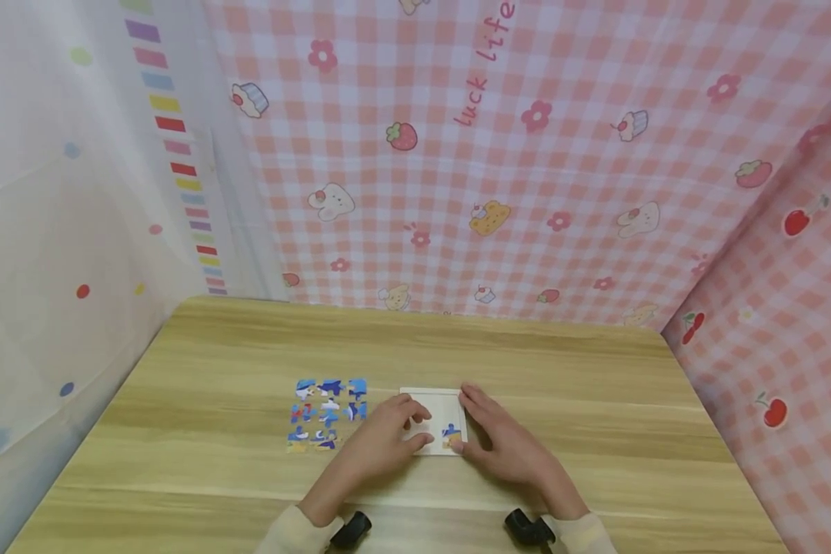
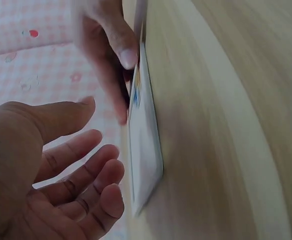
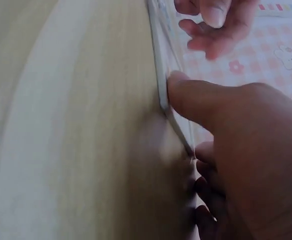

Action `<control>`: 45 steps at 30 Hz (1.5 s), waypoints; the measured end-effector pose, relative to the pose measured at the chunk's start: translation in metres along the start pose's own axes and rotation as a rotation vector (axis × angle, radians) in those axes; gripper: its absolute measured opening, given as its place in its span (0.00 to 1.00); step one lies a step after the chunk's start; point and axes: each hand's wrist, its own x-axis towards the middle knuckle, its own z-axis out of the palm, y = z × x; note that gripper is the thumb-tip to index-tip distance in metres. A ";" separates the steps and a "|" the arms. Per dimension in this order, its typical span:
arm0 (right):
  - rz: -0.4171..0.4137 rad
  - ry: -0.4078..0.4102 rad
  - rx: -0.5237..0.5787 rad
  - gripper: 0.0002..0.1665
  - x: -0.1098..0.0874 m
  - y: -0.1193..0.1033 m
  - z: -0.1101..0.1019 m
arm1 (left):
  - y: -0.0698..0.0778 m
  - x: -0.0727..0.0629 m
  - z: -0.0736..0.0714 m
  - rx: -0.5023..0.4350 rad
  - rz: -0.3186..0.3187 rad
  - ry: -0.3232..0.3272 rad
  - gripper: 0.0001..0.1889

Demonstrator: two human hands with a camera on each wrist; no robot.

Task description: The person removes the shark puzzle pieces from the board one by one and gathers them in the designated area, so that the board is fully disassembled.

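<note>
A shallow white puzzle tray (image 1: 442, 406) lies on the table between the two hands. One blue and yellow puzzle piece (image 1: 450, 435) sits in its near right corner. My right hand (image 1: 504, 445) rests along the tray's right side, fingers stretched towards the far corner. Its thumb (image 3: 186, 95) presses down at the near right corner, beside the piece. My left hand (image 1: 382, 432) hovers over the tray's left part, thumb and loosely bent fingers apart with nothing between them. In the left wrist view, a gap shows between this hand (image 2: 60, 165) and the tray (image 2: 144, 160).
Several loose puzzle pieces (image 1: 328, 412), blue with white, red and yellow, lie in rows left of the tray, partly beside the left forearm. A wooden table (image 1: 568, 385) carries everything. Checked pink cloth (image 1: 457, 169) hangs behind it and at the right, white cloth (image 1: 62, 231) at the left.
</note>
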 end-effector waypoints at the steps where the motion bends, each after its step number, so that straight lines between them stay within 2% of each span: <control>1: -0.011 -0.005 -0.004 0.49 0.000 0.000 0.000 | 0.001 0.002 0.004 0.006 0.002 -0.008 0.13; 8: -0.048 -0.010 -0.033 0.49 -0.001 0.002 0.001 | 0.009 0.016 0.026 0.043 0.021 -0.039 0.17; 13: -0.051 -0.004 -0.046 0.50 -0.002 0.002 0.002 | 0.012 0.019 0.035 0.096 0.008 -0.041 0.19; 20: -0.068 0.012 -0.053 0.49 -0.001 0.001 0.003 | 0.015 0.021 0.034 0.096 -0.020 -0.051 0.19; 26: -0.068 0.010 -0.049 0.49 -0.001 0.001 0.003 | 0.016 0.022 0.036 0.096 -0.028 -0.035 0.17; 34: -0.079 0.023 -0.043 0.49 -0.002 0.003 0.003 | 0.020 0.025 0.038 0.014 -0.082 -0.027 0.16; 45: -0.089 0.023 -0.051 0.48 -0.003 0.003 0.003 | 0.021 0.029 0.036 -0.037 -0.069 -0.040 0.15</control>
